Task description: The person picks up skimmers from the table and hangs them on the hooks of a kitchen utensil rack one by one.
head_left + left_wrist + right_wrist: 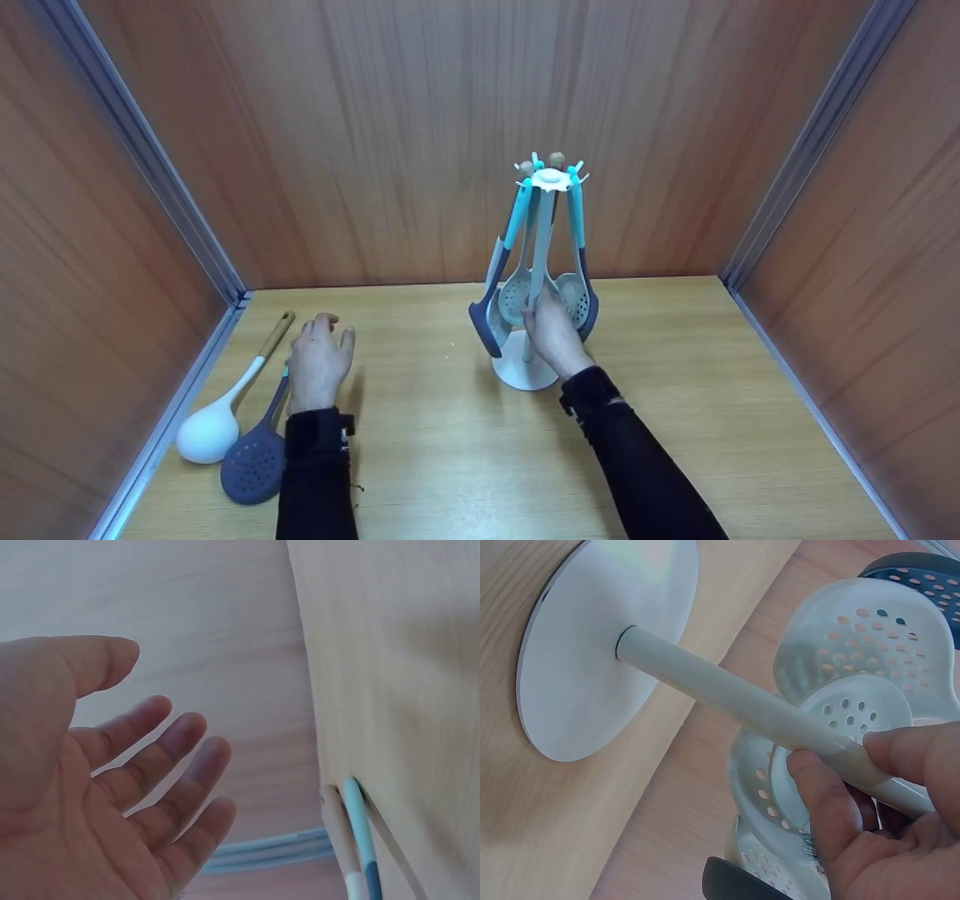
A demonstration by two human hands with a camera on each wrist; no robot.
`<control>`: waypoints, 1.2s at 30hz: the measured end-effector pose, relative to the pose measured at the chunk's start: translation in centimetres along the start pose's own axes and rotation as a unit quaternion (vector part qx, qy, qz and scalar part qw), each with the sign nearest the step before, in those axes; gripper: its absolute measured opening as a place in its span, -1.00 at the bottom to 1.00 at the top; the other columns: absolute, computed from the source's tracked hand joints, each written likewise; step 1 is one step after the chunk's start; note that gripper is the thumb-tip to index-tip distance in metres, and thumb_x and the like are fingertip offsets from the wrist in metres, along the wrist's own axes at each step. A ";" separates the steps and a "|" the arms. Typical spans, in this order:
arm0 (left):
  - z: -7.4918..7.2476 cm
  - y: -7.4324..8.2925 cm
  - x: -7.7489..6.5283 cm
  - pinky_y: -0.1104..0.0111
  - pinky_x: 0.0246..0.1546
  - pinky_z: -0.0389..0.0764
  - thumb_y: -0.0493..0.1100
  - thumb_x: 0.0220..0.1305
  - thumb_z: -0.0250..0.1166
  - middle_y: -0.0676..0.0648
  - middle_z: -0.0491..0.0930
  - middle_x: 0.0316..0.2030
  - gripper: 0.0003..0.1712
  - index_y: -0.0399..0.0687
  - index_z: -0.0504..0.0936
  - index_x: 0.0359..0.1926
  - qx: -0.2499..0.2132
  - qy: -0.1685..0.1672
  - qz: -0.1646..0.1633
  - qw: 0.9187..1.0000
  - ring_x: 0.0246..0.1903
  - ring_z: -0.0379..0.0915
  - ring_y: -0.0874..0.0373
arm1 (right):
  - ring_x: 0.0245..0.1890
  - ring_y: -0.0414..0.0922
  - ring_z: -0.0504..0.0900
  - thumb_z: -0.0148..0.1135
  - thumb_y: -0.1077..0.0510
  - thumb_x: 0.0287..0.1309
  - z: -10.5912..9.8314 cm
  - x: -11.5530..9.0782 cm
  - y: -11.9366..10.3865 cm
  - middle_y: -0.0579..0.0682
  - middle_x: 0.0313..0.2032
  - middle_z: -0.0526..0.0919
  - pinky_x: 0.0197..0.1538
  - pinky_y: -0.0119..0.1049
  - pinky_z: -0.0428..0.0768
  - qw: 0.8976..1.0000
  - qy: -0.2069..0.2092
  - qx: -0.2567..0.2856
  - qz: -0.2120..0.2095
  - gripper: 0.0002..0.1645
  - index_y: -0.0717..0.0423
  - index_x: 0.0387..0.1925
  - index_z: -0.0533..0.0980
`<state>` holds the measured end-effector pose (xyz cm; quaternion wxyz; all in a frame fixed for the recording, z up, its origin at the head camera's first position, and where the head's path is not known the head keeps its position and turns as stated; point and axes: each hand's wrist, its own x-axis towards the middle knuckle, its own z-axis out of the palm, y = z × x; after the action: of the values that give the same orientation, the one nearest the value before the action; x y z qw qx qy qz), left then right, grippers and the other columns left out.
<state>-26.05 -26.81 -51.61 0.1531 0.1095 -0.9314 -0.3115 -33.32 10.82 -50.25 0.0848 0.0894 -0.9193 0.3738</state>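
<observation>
A white utensil stand [541, 240] is on the table, its round base [607, 652] showing in the right wrist view. Around its pole [712, 690], my right hand [555, 334] curls thumb and fingers. Teal-and-navy utensils and pale perforated skimmers [870, 637] hang from the top hooks, partly behind that hand. My left hand [319, 367] holds nothing; its fingers [187, 780] are spread and slightly bent. Beside it lies a navy skimmer [255, 461] with a teal handle end, which the hand partly covers in the head view.
Left of the skimmer lies a white ladle [208, 433] with a wooden handle end [279, 332]. Wood-grain panels [420, 135] enclose the back and both sides of the table [427, 450], with metal strips [806, 401] along the edges.
</observation>
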 end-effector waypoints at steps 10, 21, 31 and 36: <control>-0.6 -2.8 -0.2 -0.46 0.28 0.62 0.05 0.81 0.16 -0.46 0.60 0.47 -0.37 -0.30 0.49 0.59 0.019 -0.025 -0.051 0.998 0.36 0.63 -0.51 | 0.26 0.25 0.82 0.27 0.30 0.71 1.1 1.1 1.8 0.32 0.21 0.77 0.29 0.15 0.86 1.000 0.006 -0.007 -0.014 -0.58 0.33 0.42 0.45; -1.1 -5.5 -0.1 -0.45 0.33 0.64 0.07 0.81 0.14 -0.53 0.59 0.45 -0.34 -0.32 0.47 0.61 0.040 -0.036 -0.103 0.993 0.44 0.57 -0.56 | 0.36 0.26 0.79 0.23 0.31 0.76 -0.2 -0.2 -0.3 0.34 0.28 0.73 0.39 0.16 0.82 1.000 -0.011 0.002 0.008 -0.55 0.33 0.49 0.41; -1.5 -7.0 -0.7 -0.50 0.27 0.62 0.10 0.81 0.14 -0.53 0.62 0.37 -0.33 -0.35 0.49 0.57 0.038 -0.038 -0.140 0.989 0.33 0.62 -0.57 | 0.34 0.25 0.81 0.23 0.30 0.76 -0.1 -0.1 0.0 0.32 0.27 0.73 0.37 0.16 0.84 1.000 -0.009 0.002 0.009 -0.53 0.34 0.51 0.40; -1.6 -7.6 -1.1 -0.47 0.30 0.60 0.09 0.79 0.12 -0.55 0.61 0.32 -0.31 -0.40 0.47 0.56 0.038 -0.048 -0.145 0.988 0.33 0.59 -0.61 | 0.25 0.25 0.83 0.24 0.31 0.74 -0.1 -0.2 0.0 0.34 0.21 0.73 0.27 0.14 0.87 1.000 -0.001 -0.008 0.003 -0.56 0.41 0.45 0.42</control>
<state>-23.68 -33.33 -55.29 0.0569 0.2342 -0.9231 -0.2996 -33.15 10.89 -50.16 0.0838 0.0859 -0.9224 0.3670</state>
